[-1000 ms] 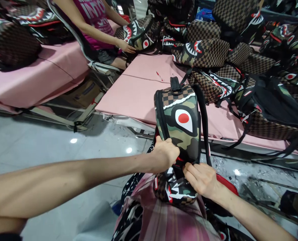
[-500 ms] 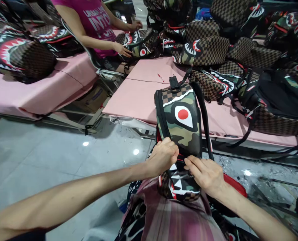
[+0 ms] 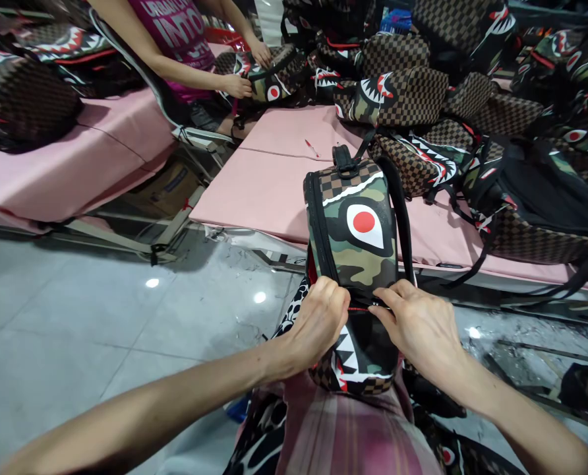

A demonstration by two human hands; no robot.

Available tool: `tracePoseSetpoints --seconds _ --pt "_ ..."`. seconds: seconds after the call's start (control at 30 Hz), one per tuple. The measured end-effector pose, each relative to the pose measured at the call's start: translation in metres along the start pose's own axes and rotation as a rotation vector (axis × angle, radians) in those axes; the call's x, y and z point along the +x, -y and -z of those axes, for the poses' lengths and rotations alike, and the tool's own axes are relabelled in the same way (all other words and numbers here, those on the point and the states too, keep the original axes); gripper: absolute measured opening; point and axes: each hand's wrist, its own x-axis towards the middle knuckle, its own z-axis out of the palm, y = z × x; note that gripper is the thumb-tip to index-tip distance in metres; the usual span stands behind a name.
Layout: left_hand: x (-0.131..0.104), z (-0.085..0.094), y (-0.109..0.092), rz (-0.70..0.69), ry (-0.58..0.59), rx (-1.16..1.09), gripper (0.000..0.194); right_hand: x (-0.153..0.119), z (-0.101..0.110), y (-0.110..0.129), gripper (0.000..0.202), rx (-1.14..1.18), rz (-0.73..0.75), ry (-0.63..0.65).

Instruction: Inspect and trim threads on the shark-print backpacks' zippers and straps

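Note:
A backpack (image 3: 366, 264) with camouflage, brown checks, a red-and-white eye and white teeth stands on my lap against the table edge. Its black top handle points away from me. My left hand (image 3: 323, 320) is closed in a fist on the bag's left edge, gripping it near the middle. On the right, my right hand (image 3: 415, 323) pinches the black zippered seam across the bag's middle between thumb and finger. Red lining shows in a narrow gap between the hands.
The pink table (image 3: 259, 185) carries a red pen (image 3: 312, 148) and piled backpacks (image 3: 412, 95) at the back and right. Beyond it, a person in a pink shirt (image 3: 175, 39) handles another bag (image 3: 274, 79). A second pink table (image 3: 111, 142) stands left.
My right hand has risen slightly along the seam, its thumb and finger now pinching higher. My left hand has shifted a little lower. The other person's hands have moved on their bag.

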Motion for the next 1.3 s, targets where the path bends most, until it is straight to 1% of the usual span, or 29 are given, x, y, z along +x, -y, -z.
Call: tracePoseSetpoints --seconds 0.1,0.2,0.3,0.43,0.63,0.87,0.97,1.13,1.23,1.3 --pt "-0.001 0.001 0.002 -0.016 -0.009 -0.017 0.022 0.005 0.01 0.002 0.021 -0.036 0.036 0.078" --pt "-0.002 0.001 0.003 -0.033 -0.018 -0.036 0.023 0.008 0.016 0.001 0.019 -0.028 0.055 0.129" --pt "-0.003 0.001 0.004 -0.039 -0.033 -0.042 0.023 0.009 0.016 0.001 0.019 0.009 0.033 0.136" --pt "-0.003 0.002 0.004 -0.029 -0.038 -0.054 0.023 0.011 0.015 0.002 0.025 0.051 0.02 0.162" --pt "-0.004 0.003 0.005 -0.042 -0.048 -0.056 0.022 0.019 0.019 0.002 0.027 0.048 0.057 0.22" --pt "-0.005 0.002 0.006 -0.046 -0.056 -0.061 0.022 0.023 0.015 0.009 0.029 0.037 0.083 0.276" --pt "-0.005 0.002 0.006 -0.033 -0.058 -0.064 0.022 0.022 0.013 0.005 0.026 0.082 0.068 0.277" --pt "-0.003 0.001 0.006 0.001 -0.061 -0.093 0.021 0.018 0.011 -0.005 0.023 0.194 0.029 0.224" --pt "-0.003 0.0 0.006 0.041 -0.077 -0.137 0.019 0.018 0.011 -0.005 0.022 0.182 0.044 0.225" --pt "-0.002 0.001 0.006 0.1 -0.092 -0.189 0.017 0.02 0.011 -0.004 0.024 0.153 0.054 0.235"
